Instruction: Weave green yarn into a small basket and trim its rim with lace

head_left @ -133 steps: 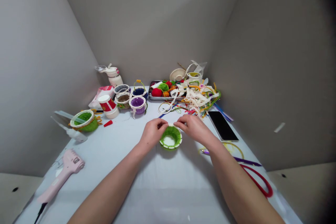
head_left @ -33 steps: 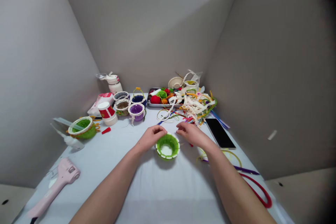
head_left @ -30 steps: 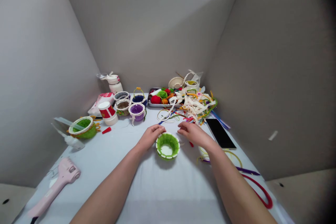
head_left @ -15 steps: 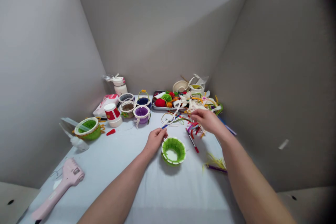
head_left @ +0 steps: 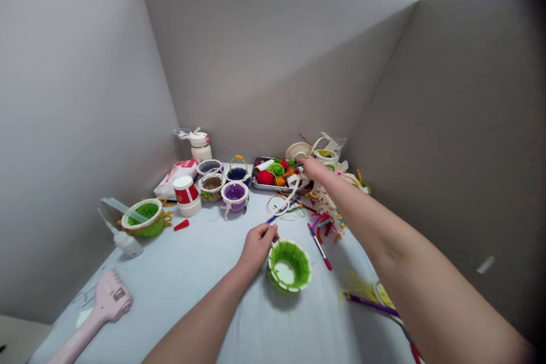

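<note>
My left hand (head_left: 257, 243) was in the middle of the picture, a bit low. Its fingers were curled in tight and touched the upper left edge of the green cup (head_left: 290, 265). I could not tell if they pinched the edge or only leaned on it. The green cup stood upright on the table (head_left: 205, 296), just right of that hand, and it was white at the bottom inside.

My right hand (head_left: 313, 169) was stretched out far, higher up and a bit right of the middle. It was at the right end of the tray (head_left: 256, 183), close to the yarn balls (head_left: 265, 177). It looked small and blurry, so I could not tell if it was open or holding something.

Under my right arm lay a heap of strings (head_left: 328, 207) and a pen (head_left: 319, 240). Left of the tray stood little baskets (head_left: 234, 193) and a red cup (head_left: 186, 192). A pink glue gun (head_left: 102, 307) lay in the lower left corner
</note>
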A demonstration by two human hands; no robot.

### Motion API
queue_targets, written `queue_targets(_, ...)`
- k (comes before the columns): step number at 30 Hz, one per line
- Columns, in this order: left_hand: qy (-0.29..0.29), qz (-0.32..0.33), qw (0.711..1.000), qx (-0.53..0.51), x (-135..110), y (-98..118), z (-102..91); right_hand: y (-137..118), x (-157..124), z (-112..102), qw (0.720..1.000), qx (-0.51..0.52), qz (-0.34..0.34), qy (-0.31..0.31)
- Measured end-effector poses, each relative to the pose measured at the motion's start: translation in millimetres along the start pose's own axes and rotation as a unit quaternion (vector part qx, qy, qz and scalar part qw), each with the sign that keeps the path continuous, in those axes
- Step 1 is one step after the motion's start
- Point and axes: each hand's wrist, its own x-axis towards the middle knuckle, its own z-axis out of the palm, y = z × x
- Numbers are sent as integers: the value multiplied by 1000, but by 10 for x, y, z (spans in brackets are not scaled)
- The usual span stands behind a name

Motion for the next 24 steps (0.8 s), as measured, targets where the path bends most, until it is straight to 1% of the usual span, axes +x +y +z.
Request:
queue_targets(2, 2, -1, 1000, 6, 2, -12, 4, -23, 26, 50, 1000, -3, 6, 10)
queue_targets(3, 3, -1, 1000, 6, 4, -15, 6, -30, 39, 39, 1000, -2, 10, 23)
queue_targets(5, 3, -4, 1000, 4, 7, -16, 14, -35, 82, -71, 998, 7, 18, 64)
queue_targets(6, 3, -5, 1000, 1, 8, -14, 19, -34, 115, -171, 995, 15, 22, 91)
queue_targets(8, 1, -6, 1000, -1, 11, -7, 26, -28, 197, -450, 987, 35, 30, 152)
queue_targets(10, 2, -6, 1000, -1, 13, 1, 28, -26, 282, -796, 975, 58, 31, 210)
queue_targets(11, 4, -6, 1000, -2, 15, 4, 26, -29, 315, -980, 963, 81, 30, 253)
queue_targets(12, 5, -6, 1000, -3, 16, 7, 23, -39, 335, -1165, 929, 162, 23, 332)
queue_targets(13, 6, -5, 1000, -5, 16, 10, 20, -56, 340, -1346, 913, 185, 16, 363)
queue_targets(15, 8, -5, 1000, -7, 15, 17, 11, -118, 294, -1686, 892, 221, 12, 394)
queue_targets(16, 8, -4, 1000, -8, 13, 21, 7, -163, 241, -1843, 857, 303, 6, 417)
queue_targets(17, 6, -4, 1000, -9, 10, 26, 3, -217, 170, -1991, 818, 375, -20, 436)
queue_targets(18, 4, -5, 1000, -9, 7, 31, 0, -278, 83, -2131, 781, 432, -47, 449)
queue_targets(19, 3, -6, 1000, -11, 3, 35, -2, -342, -14, -2263, 746, 477, -89, 456)
queue_targets(20, 2, -8, 1000, -12, 0, 39, -4, -406, -116, -2389, 711, 515, -104, 468)
queue_targets(22, 1, -11, 1000, -11, -4, 42, -6, -522, -308, -2627, 668, 556, -151, 471)
queue_targets(24, 2, -9, 1000, -8, -4, 39, -9, -607, -453, -2845, 647, 567, -205, 468)
